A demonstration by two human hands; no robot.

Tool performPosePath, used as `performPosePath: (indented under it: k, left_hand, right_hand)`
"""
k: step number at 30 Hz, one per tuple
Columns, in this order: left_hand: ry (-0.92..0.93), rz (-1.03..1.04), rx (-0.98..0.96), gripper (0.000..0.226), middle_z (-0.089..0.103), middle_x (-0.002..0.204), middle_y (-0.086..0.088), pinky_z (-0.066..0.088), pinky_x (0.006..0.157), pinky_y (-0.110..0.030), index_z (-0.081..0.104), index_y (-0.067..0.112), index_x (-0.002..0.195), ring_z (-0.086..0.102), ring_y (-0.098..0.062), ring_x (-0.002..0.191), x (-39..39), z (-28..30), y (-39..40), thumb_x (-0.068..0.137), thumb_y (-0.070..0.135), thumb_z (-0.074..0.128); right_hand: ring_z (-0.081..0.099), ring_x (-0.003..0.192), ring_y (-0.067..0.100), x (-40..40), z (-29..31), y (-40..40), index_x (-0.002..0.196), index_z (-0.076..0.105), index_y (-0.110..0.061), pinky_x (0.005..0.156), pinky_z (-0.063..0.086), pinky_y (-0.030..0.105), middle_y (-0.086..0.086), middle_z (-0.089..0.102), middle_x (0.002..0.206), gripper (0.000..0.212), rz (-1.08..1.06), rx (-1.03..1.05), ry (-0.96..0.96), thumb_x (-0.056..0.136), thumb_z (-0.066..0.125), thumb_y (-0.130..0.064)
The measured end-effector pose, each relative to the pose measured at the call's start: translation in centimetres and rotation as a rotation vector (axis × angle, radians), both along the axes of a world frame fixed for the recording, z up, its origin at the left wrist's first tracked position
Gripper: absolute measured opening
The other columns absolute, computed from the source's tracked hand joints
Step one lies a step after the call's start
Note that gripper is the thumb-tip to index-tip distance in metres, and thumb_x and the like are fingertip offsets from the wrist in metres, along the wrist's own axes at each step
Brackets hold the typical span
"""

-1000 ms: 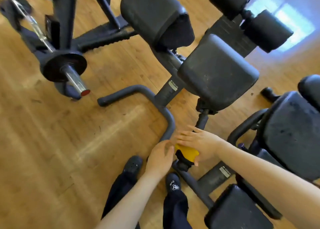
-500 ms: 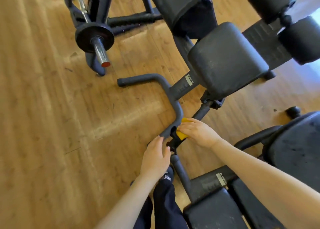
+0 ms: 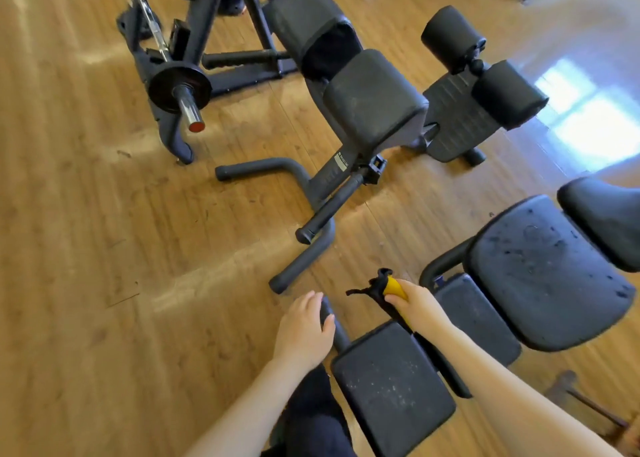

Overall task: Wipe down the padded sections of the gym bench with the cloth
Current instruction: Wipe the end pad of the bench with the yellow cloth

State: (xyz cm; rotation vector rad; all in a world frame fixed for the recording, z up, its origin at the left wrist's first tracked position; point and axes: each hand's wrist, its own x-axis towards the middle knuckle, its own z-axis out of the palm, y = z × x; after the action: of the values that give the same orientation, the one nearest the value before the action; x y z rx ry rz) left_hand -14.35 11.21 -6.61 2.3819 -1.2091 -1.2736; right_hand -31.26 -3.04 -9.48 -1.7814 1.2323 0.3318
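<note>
My right hand (image 3: 417, 304) grips a yellow and black cloth (image 3: 382, 288), bunched up, above the wooden floor just left of the near bench's frame. My left hand (image 3: 304, 328) rests on a black handle bar (image 3: 327, 313) of that bench. Below my hands sits a dusty black pad (image 3: 391, 387). Right of it lie a smaller pad (image 3: 474, 318) and a large scuffed seat pad (image 3: 547, 273). Farther off stands another bench with a square pad (image 3: 374, 100) and a long pad (image 3: 308, 17).
A barbell with a black plate (image 3: 180, 86) rests on a rack at upper left. Two roller pads (image 3: 485, 69) and a footplate stand at upper right. Tubular bench legs (image 3: 301, 259) cross the wooden floor ahead. My dark trouser leg (image 3: 311, 418) is at the bottom.
My right hand has pulled back from the far bench's handle with the cloth. The view has shifted back, so the near bench's pads now fill the lower right.
</note>
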Motion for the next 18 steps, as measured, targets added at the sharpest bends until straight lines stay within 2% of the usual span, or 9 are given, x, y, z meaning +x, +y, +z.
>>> performPosePath:
  k: [3,6,8,10,14,18]
  left_hand:
    - [-0.015,-0.027,-0.027,0.054,0.023,0.154,0.001,0.018,0.113,-0.027,0.024,0.014,0.146,0.017,-0.013,0.141,-2.6,0.9,1.9,0.098,0.035,0.037]
    - [-0.003,-0.022,-0.03,0.054,0.023,0.154,0.001,0.017,0.113,-0.028,0.024,0.015,0.146,0.017,-0.013,0.142,-5.4,1.2,4.7,0.098,0.037,0.036]
    - [-0.023,-0.02,-0.03,0.054,0.022,0.154,0.001,0.017,0.114,-0.029,0.023,0.015,0.146,0.016,-0.014,0.142,-7.3,1.2,6.8,0.098,0.038,0.035]
    - [-0.038,-0.013,-0.049,0.054,0.021,0.154,0.0,0.017,0.114,-0.03,0.023,0.015,0.147,0.016,-0.015,0.142,-9.5,1.2,9.1,0.098,0.037,0.035]
    - [-0.021,-0.013,-0.05,0.055,0.022,0.154,-0.002,0.018,0.114,-0.029,0.024,0.014,0.147,0.018,-0.016,0.142,-14.5,1.5,14.5,0.098,0.037,0.035]
    - [-0.081,-0.046,-0.045,0.057,0.018,0.155,-0.003,0.017,0.114,-0.03,0.022,0.015,0.147,0.015,-0.018,0.143,-19.7,1.9,17.5,0.098,0.04,0.034]
  right_hand:
    - [0.059,0.085,0.019,-2.8,1.6,2.1,0.102,0.056,-0.02,0.073,0.045,0.03,0.003,0.066,0.102,0.014,-0.074,-0.044,0.002,0.093,0.05,-0.028]
    - [0.059,0.092,0.022,-6.1,2.3,4.8,0.117,0.053,-0.018,0.072,0.043,0.03,0.002,0.063,0.111,0.028,-0.059,-0.074,0.065,0.093,0.05,-0.032]
    - [0.06,0.088,0.023,-8.3,2.4,7.1,0.117,0.05,-0.02,0.071,0.044,0.032,0.004,0.064,0.104,0.028,-0.038,-0.065,0.092,0.092,0.051,-0.034]
    - [0.061,0.087,0.023,-10.4,2.5,9.4,0.118,0.048,-0.021,0.074,0.047,0.034,0.003,0.064,0.098,0.03,-0.027,-0.059,0.106,0.091,0.051,-0.035]
    - [0.061,0.094,0.021,-15.2,4.0,15.3,0.131,0.042,-0.025,0.083,0.049,0.034,0.003,0.065,0.109,0.04,-0.032,-0.022,0.139,0.092,0.05,-0.034]
    - [0.061,0.098,0.023,-20.2,6.3,18.6,0.13,0.045,-0.024,0.078,0.045,0.03,0.005,0.065,0.113,0.039,-0.091,-0.039,0.118,0.092,0.05,-0.03]
